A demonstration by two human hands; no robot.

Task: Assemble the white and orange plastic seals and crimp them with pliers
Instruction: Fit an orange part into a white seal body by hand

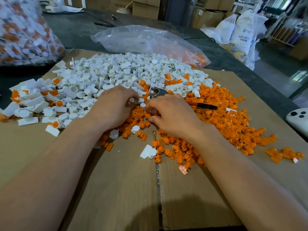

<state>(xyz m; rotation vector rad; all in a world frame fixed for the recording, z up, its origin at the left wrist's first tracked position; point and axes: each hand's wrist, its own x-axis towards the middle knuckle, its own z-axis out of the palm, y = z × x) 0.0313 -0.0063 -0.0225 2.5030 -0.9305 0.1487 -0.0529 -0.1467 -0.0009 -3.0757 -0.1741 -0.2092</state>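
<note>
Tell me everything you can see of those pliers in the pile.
The pliers lie flat on the heap of orange seal parts, near its edge with the white ones. Their grey metal head points away to the left; one handle, red turning black at the tip, runs right. The right hand covers the middle, so whether it touches them cannot be told.

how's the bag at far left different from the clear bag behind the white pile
The far-left bag bulges, packed with white and orange pieces; the clear bag lies slack, with orange pieces at its right end. The far-left bag is cut off by the frame; the clear bag shows whole. Both are see-through plastic.
</note>
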